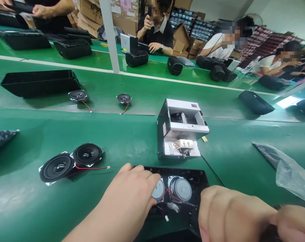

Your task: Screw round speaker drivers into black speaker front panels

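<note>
Head view: the black speaker panel (201, 179) sat at bottom centre of the frame on the green conveyor belt (23, 208), its lower part cut off by the frame edge. The left hand (126, 198) lay open, fingertips (154, 178) on a round driver (159, 190). The right hand (233, 211), cut off at lower right, looked curled, though blur hid whether it gripped anything. Belt ran leftward to a loose speaker pair (71, 163); a white machine (180, 127) stood just above the panel.
</note>
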`<control>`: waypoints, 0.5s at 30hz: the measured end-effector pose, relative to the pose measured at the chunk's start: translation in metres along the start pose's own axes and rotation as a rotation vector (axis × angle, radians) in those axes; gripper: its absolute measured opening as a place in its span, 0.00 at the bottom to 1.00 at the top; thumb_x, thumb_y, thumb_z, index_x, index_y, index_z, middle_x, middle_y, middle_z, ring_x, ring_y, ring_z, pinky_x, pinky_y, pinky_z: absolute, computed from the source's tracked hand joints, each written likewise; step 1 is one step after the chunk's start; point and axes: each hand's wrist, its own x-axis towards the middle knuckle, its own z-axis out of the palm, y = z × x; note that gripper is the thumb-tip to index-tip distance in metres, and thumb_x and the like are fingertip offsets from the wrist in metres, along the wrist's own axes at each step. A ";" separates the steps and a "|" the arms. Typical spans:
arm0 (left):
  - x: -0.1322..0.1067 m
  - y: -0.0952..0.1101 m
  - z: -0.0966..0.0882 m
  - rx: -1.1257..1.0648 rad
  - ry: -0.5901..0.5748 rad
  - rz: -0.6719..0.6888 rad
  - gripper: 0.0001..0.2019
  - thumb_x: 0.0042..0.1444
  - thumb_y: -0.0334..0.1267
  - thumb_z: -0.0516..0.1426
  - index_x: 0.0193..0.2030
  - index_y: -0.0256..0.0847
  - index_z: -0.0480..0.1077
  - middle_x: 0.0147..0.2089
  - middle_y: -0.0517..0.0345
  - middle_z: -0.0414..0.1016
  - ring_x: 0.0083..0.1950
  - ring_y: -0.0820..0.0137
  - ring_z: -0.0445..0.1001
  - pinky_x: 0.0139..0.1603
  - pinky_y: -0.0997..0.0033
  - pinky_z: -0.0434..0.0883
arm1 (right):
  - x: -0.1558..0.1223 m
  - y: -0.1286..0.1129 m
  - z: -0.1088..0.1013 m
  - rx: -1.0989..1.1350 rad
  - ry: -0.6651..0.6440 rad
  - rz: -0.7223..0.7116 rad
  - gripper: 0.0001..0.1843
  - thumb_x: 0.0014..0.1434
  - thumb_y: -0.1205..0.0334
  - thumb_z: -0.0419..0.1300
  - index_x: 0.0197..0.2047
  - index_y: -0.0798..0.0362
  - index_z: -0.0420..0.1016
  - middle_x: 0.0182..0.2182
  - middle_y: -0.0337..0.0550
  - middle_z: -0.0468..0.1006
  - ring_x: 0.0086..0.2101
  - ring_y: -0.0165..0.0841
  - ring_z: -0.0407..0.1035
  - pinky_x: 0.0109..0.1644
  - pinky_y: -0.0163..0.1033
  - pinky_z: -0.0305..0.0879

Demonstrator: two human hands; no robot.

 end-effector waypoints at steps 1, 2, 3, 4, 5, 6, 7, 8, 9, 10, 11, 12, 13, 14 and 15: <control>0.000 0.000 0.000 -0.001 -0.003 0.000 0.14 0.65 0.35 0.68 0.55 0.50 0.78 0.51 0.58 0.85 0.54 0.52 0.80 0.56 0.46 0.64 | 0.000 0.003 0.005 0.017 0.013 0.001 0.13 0.77 0.45 0.53 0.51 0.27 0.80 0.14 0.29 0.71 0.11 0.36 0.63 0.19 0.43 0.69; 0.000 0.001 0.000 -0.003 -0.009 0.000 0.13 0.64 0.35 0.68 0.54 0.50 0.78 0.51 0.58 0.85 0.54 0.52 0.80 0.56 0.46 0.64 | 0.000 0.005 0.010 0.032 0.030 0.005 0.13 0.78 0.46 0.52 0.54 0.26 0.79 0.14 0.28 0.71 0.11 0.36 0.63 0.21 0.43 0.70; 0.000 0.001 0.000 -0.003 -0.013 -0.001 0.12 0.64 0.35 0.68 0.54 0.50 0.78 0.51 0.59 0.85 0.53 0.52 0.80 0.55 0.46 0.64 | 0.000 0.007 0.015 0.042 0.056 0.007 0.14 0.78 0.46 0.52 0.55 0.26 0.79 0.14 0.27 0.71 0.11 0.35 0.63 0.22 0.42 0.71; -0.001 0.001 0.001 -0.001 -0.015 0.001 0.12 0.64 0.35 0.68 0.53 0.50 0.78 0.51 0.59 0.85 0.53 0.53 0.80 0.55 0.47 0.64 | 0.000 0.008 0.019 0.046 0.072 0.018 0.13 0.78 0.47 0.53 0.54 0.27 0.79 0.14 0.27 0.71 0.11 0.34 0.63 0.23 0.42 0.71; -0.001 0.001 0.001 0.003 -0.015 0.004 0.12 0.65 0.35 0.68 0.53 0.49 0.78 0.51 0.59 0.86 0.53 0.52 0.80 0.55 0.47 0.64 | 0.000 0.008 0.022 0.047 0.069 0.036 0.12 0.77 0.47 0.55 0.52 0.29 0.81 0.15 0.28 0.71 0.12 0.34 0.63 0.23 0.42 0.70; -0.001 0.001 0.001 0.008 -0.011 0.006 0.12 0.65 0.36 0.68 0.54 0.49 0.78 0.51 0.58 0.86 0.54 0.52 0.80 0.54 0.47 0.64 | 0.001 0.008 0.023 0.045 0.047 0.058 0.10 0.76 0.47 0.58 0.49 0.31 0.82 0.15 0.28 0.71 0.12 0.33 0.64 0.23 0.41 0.69; 0.000 0.000 0.001 0.013 -0.004 0.009 0.12 0.65 0.36 0.68 0.54 0.49 0.78 0.52 0.58 0.86 0.54 0.52 0.80 0.54 0.47 0.63 | 0.001 0.008 0.024 0.041 0.026 0.077 0.07 0.74 0.48 0.62 0.46 0.33 0.82 0.15 0.28 0.71 0.12 0.33 0.64 0.22 0.40 0.69; 0.000 0.000 0.001 0.016 0.004 0.013 0.12 0.65 0.37 0.68 0.54 0.49 0.78 0.52 0.58 0.86 0.55 0.52 0.80 0.54 0.47 0.63 | 0.003 0.006 0.024 0.041 0.008 0.080 0.05 0.73 0.49 0.64 0.44 0.35 0.82 0.15 0.27 0.71 0.12 0.33 0.64 0.22 0.40 0.69; 0.000 0.000 0.001 0.018 0.014 0.014 0.13 0.65 0.37 0.68 0.55 0.49 0.78 0.52 0.58 0.86 0.55 0.52 0.80 0.54 0.47 0.63 | 0.005 0.005 0.025 0.046 0.016 0.076 0.03 0.71 0.50 0.66 0.44 0.35 0.82 0.15 0.27 0.71 0.12 0.32 0.64 0.22 0.40 0.69; 0.001 -0.001 0.001 0.019 0.018 0.016 0.13 0.65 0.37 0.68 0.55 0.49 0.78 0.52 0.58 0.86 0.55 0.53 0.80 0.54 0.47 0.63 | 0.008 0.003 0.026 0.058 0.039 0.062 0.03 0.72 0.50 0.66 0.45 0.35 0.81 0.15 0.26 0.71 0.12 0.32 0.65 0.22 0.40 0.70; 0.001 -0.001 0.002 0.024 0.022 0.018 0.13 0.65 0.37 0.68 0.56 0.50 0.78 0.52 0.59 0.86 0.55 0.53 0.80 0.55 0.48 0.63 | 0.011 0.001 0.029 0.069 0.083 0.035 0.04 0.73 0.51 0.64 0.46 0.34 0.81 0.15 0.26 0.72 0.12 0.32 0.64 0.22 0.40 0.70; 0.001 -0.001 0.002 0.034 0.027 0.022 0.14 0.65 0.37 0.68 0.56 0.50 0.78 0.52 0.59 0.86 0.55 0.54 0.80 0.54 0.48 0.62 | 0.014 -0.001 0.032 0.066 0.115 0.024 0.08 0.76 0.51 0.60 0.47 0.34 0.81 0.16 0.28 0.74 0.13 0.33 0.66 0.22 0.41 0.71; 0.000 -0.001 0.003 0.053 0.031 0.031 0.14 0.65 0.38 0.68 0.56 0.50 0.78 0.51 0.59 0.86 0.54 0.54 0.80 0.53 0.49 0.62 | 0.018 -0.004 0.036 0.048 0.113 0.039 0.14 0.79 0.51 0.54 0.47 0.36 0.82 0.17 0.30 0.75 0.14 0.34 0.68 0.23 0.43 0.72; -0.001 -0.001 0.004 0.083 0.040 0.043 0.14 0.65 0.39 0.69 0.56 0.50 0.78 0.49 0.60 0.85 0.52 0.54 0.80 0.52 0.50 0.62 | 0.022 -0.006 0.039 0.022 0.108 0.066 0.21 0.80 0.51 0.48 0.44 0.38 0.82 0.18 0.32 0.76 0.14 0.35 0.69 0.24 0.44 0.73; -0.002 -0.002 0.006 0.122 0.057 0.060 0.15 0.64 0.40 0.70 0.56 0.50 0.78 0.47 0.59 0.85 0.49 0.55 0.80 0.49 0.51 0.62 | 0.025 -0.008 0.040 -0.004 0.126 0.085 0.25 0.81 0.51 0.46 0.40 0.40 0.82 0.17 0.33 0.75 0.14 0.35 0.69 0.23 0.44 0.73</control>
